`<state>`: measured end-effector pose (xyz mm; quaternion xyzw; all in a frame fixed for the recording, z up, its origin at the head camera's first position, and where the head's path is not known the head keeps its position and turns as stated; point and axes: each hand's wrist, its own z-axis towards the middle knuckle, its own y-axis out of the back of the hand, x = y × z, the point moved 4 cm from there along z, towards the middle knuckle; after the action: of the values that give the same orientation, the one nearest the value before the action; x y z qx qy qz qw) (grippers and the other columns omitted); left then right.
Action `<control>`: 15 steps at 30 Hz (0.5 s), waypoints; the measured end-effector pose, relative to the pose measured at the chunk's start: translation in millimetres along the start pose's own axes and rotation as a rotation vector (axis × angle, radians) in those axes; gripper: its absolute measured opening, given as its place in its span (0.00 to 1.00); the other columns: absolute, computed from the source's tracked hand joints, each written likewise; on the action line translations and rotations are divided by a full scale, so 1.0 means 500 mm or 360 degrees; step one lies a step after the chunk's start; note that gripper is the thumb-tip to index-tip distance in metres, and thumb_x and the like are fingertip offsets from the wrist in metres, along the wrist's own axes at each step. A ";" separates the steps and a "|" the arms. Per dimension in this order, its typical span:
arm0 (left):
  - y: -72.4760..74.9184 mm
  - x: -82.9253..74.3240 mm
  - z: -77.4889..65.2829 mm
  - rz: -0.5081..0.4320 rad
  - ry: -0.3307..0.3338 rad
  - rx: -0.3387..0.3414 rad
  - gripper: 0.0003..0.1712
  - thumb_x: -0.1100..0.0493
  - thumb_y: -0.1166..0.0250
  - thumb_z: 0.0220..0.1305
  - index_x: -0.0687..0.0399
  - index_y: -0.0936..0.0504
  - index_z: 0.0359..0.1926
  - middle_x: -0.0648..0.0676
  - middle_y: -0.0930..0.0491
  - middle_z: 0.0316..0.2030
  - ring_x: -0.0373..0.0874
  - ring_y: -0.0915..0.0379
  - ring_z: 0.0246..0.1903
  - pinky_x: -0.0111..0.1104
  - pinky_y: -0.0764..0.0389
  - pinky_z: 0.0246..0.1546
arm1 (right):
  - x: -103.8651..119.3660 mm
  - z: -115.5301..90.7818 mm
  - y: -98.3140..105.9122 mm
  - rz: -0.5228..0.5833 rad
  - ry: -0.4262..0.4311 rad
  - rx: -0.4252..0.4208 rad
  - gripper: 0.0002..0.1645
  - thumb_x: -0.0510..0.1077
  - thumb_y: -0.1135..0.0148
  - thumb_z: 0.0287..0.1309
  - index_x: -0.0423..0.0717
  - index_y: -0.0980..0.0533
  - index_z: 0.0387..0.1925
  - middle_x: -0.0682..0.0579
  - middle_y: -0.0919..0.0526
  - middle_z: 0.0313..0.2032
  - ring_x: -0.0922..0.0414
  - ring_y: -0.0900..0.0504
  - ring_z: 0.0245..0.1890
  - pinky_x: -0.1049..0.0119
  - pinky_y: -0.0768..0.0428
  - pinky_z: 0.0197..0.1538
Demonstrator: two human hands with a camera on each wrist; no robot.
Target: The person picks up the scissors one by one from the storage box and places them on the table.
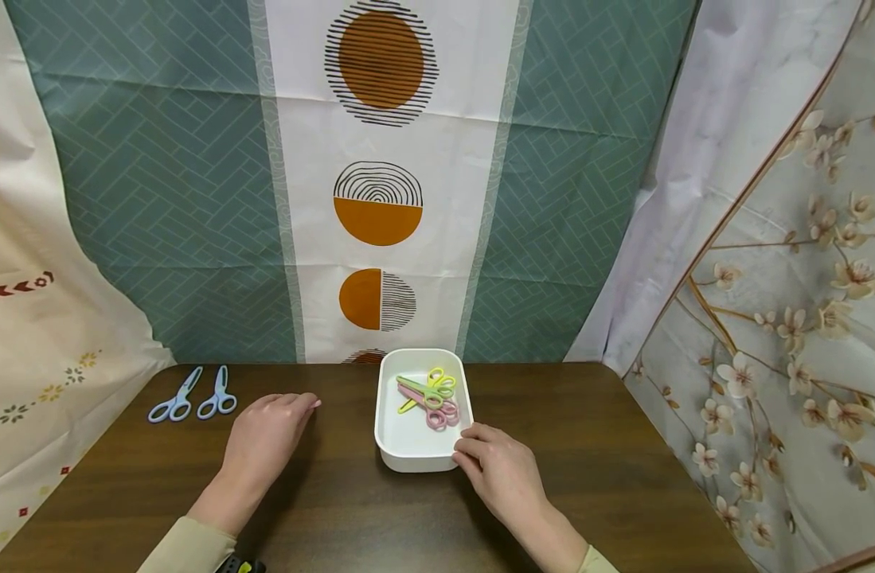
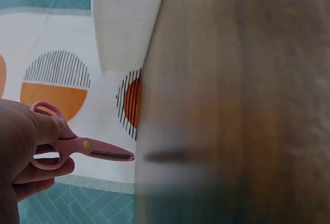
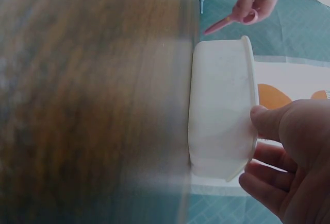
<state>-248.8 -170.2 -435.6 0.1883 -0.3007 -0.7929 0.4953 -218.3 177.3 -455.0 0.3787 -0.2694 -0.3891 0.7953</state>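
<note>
The left hand (image 1: 272, 430) is holding pink scissors (image 2: 77, 144) by the handles, left of the white bin (image 1: 417, 464); the right hand (image 1: 505, 473) is gripping its near right corner; green scissors (image 1: 416, 388), yellow scissors (image 1: 408, 406) and another pink pair (image 1: 419, 398) are lying inside; two blue pairs (image 1: 181, 398) are resting on the tabletop (image 1: 337, 517), far left.

Head view: we get soft, even brightness, faint sheen on worktop (image 1: 587, 454), soft shadows beside left hand (image 1: 271, 434) and right hand (image 1: 505, 471). Wrist views: we find dimmer, hazier; worktop smeared by blur, pink scissors (image 2: 98, 146) crisper in left one.
</note>
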 end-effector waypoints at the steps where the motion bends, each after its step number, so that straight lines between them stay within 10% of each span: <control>1: -0.001 0.001 -0.003 0.0000 -0.0005 0.0002 0.10 0.65 0.19 0.63 0.59 0.09 0.43 0.58 0.07 0.35 0.56 0.09 0.34 0.54 0.10 0.43 | 0.000 -0.001 0.000 0.0000 0.0001 -0.0001 0.06 0.47 0.16 0.62 0.55 0.08 0.39 0.57 0.10 0.46 0.56 0.11 0.48 0.55 0.11 0.47; 15: -0.023 0.009 -0.034 0.0058 -0.0183 0.0084 0.10 0.65 0.19 0.61 0.53 0.14 0.35 0.52 0.10 0.29 0.51 0.12 0.27 0.52 0.14 0.40 | 0.004 0.000 0.001 -0.0017 0.0004 -0.0017 0.06 0.48 0.16 0.61 0.58 0.09 0.36 0.60 0.11 0.45 0.58 0.11 0.47 0.57 0.11 0.46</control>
<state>-248.5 -175.2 -456.1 0.1500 -0.3528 -0.7851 0.4865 -216.7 175.7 -454.7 0.3764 -0.2643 -0.3942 0.7956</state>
